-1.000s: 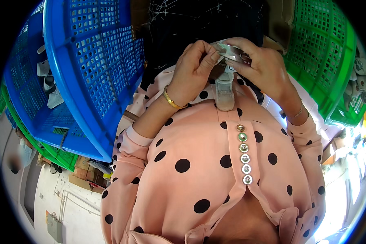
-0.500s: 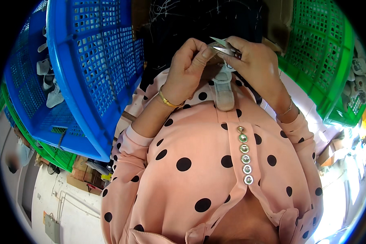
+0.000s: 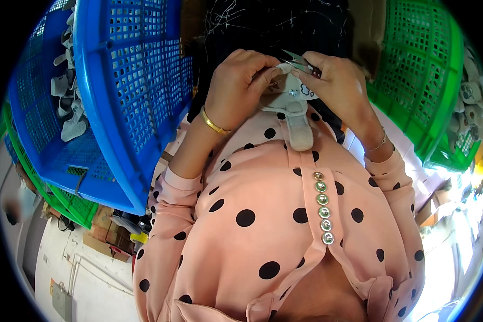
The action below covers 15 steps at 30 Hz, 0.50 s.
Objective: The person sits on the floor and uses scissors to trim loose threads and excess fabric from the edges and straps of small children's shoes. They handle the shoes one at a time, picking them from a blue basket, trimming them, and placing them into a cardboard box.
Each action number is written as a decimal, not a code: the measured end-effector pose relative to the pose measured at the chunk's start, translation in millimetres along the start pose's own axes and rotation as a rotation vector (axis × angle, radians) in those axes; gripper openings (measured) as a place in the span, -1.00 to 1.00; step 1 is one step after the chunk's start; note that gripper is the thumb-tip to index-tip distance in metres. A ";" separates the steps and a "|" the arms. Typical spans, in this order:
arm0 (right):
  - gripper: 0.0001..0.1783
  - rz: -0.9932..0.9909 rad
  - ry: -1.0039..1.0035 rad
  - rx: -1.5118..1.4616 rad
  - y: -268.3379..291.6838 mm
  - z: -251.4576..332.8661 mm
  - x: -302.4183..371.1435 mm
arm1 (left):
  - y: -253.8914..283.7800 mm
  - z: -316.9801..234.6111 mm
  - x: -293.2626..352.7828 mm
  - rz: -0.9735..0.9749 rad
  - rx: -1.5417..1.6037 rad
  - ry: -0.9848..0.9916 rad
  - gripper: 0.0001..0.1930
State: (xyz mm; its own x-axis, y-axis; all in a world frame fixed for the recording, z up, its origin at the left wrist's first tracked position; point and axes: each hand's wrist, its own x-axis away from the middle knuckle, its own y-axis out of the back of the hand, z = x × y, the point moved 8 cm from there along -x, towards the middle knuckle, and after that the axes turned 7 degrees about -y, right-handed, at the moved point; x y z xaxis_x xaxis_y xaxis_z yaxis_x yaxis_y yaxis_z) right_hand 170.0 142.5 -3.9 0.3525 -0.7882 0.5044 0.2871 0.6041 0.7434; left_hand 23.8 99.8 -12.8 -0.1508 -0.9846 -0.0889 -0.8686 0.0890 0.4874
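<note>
A pale grey-white shoe upper (image 3: 290,98) hangs between my hands, showing a small dark flower-like outline on its side. Its padded tongue (image 3: 300,134) drapes down against my spotted shirt. My left hand (image 3: 235,83) pinches the upper's edge between thumb and fingers. In my right hand (image 3: 342,80) is a pair of small thread snips (image 3: 300,60), their blades parted and pointing toward the left fingertips, close to the pinched edge. The right fingers wrap the dark handle, and whether they also touch the upper is hidden.
At left stands a tall blue plastic crate (image 3: 80,59), with several pale shoe uppers (image 3: 72,127) beyond its rim. A green crate (image 3: 421,115) rises at right, with more uppers (image 3: 473,94) beside it. Loose white threads (image 3: 228,19) lie on dark cloth beyond my hands.
The upper has turned and spread out, so its side and flower-like outline now show. My left hand has shifted slightly left, and the snips stay in my right hand.
</note>
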 end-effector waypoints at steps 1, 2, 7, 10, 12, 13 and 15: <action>-0.73 0.000 0.007 -0.024 0.3 0.5 0.2 | -1.8 4.7 -1.6 0.040 0.055 0.038 -0.87; -0.73 0.001 0.014 -0.047 0.5 0.6 0.5 | -3.4 8.3 -3.1 0.081 0.110 0.075 -0.86; -0.75 0.089 0.034 -0.351 -7.8 -7.4 3.7 | -12.3 9.8 -9.5 0.407 0.510 0.331 -0.81; -0.75 0.206 0.046 -0.712 -19.0 -9.0 15.2 | -18.2 10.4 -0.7 0.465 0.783 0.439 -0.79; -0.74 0.262 0.025 -0.907 -25.2 -8.6 26.1 | -27.0 11.2 11.9 0.423 0.909 0.504 -0.77; -0.70 0.273 0.015 -0.773 -29.5 -14.7 28.8 | -31.1 13.3 19.4 0.414 0.886 0.551 -0.77; -0.66 0.002 0.086 -0.537 -13.0 -23.1 34.9 | -32.9 7.5 36.1 0.291 1.018 0.735 -0.76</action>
State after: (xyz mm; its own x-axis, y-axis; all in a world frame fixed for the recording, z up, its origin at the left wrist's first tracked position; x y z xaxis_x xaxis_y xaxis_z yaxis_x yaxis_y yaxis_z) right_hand 199.2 109.9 -6.2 0.4184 -0.7883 0.4512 0.6934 0.5981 0.4018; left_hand 43.5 62.4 -38.6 -0.3827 -0.7322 0.5635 -0.8640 0.0676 -0.4989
